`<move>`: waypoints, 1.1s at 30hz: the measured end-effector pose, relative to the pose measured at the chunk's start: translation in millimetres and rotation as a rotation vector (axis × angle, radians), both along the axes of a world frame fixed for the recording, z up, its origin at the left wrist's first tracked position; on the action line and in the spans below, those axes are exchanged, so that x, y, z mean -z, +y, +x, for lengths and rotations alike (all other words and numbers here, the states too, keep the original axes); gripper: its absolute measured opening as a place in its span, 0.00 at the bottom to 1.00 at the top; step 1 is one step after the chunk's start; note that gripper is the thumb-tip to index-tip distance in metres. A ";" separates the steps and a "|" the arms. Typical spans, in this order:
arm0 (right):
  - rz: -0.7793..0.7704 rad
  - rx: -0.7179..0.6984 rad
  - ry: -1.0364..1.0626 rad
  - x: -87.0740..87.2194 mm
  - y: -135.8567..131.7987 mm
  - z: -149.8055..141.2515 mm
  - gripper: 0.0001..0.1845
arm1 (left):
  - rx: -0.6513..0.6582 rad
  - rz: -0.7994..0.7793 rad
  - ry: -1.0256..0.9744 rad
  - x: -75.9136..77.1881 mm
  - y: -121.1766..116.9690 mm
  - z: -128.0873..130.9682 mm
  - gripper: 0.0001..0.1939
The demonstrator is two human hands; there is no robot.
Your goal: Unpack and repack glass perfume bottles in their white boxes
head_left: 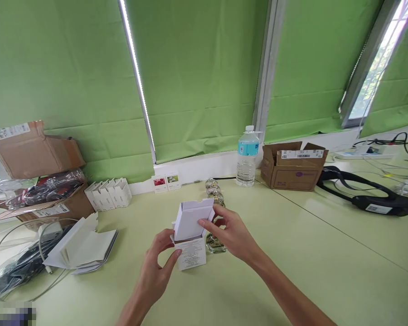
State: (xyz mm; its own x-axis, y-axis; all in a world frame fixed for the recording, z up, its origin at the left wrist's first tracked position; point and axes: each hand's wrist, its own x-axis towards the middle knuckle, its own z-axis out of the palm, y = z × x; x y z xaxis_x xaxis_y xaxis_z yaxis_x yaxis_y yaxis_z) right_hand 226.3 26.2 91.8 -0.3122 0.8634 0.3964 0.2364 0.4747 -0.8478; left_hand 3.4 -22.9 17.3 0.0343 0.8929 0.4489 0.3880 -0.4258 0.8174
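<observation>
Both hands hold a small white cardboard carton [190, 220] above the pale green table [313, 253], its top flap standing open. A printed white label [191, 254] covers the side facing me. My left hand [156, 258] grips the carton's lower left corner, and my right hand [230, 234] pinches its upper right side. Just behind the carton stand several glass perfume bottles [215, 213] with gold-coloured metal parts, partly hidden by the carton and my right hand. Flattened white cartons [81, 244] lie to the left of my left hand.
Several white cartons [109, 194] stand at the back left, near two flower-printed cards [166, 182]. A water bottle [247, 158] and an open cardboard box [292, 167] stand at the back. A black strap [363, 194] lies right; plastic-wrapped cables [20, 265] lie left.
</observation>
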 end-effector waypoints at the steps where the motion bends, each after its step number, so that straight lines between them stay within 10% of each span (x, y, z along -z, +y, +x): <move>1: 0.023 0.013 -0.020 0.3 0.0 -0.4 0.16 | 0.001 0.016 0.023 1.4 0.6 -0.4 0.19; 7: 0.244 0.076 0.031 1.0 -5.6 -4.2 0.26 | -0.034 0.032 0.084 3.5 0.1 -1.1 0.19; 11: 0.451 0.073 0.011 -1.3 -10.4 -4.6 0.10 | -0.045 0.032 0.095 1.8 -1.4 -0.3 0.20; 33: 0.470 0.064 -0.118 -7.9 -17.3 -3.6 0.04 | -0.017 0.089 0.309 -12.3 -6.0 2.1 0.13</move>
State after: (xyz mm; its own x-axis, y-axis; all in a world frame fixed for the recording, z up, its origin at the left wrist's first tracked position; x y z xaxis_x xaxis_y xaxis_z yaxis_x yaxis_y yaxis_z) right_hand 222.7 8.9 99.7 -0.3303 0.6183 0.7132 0.3590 0.7811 -0.5109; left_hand 5.5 -28.9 29.6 0.1660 0.8523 0.4960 0.6196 -0.4814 0.6199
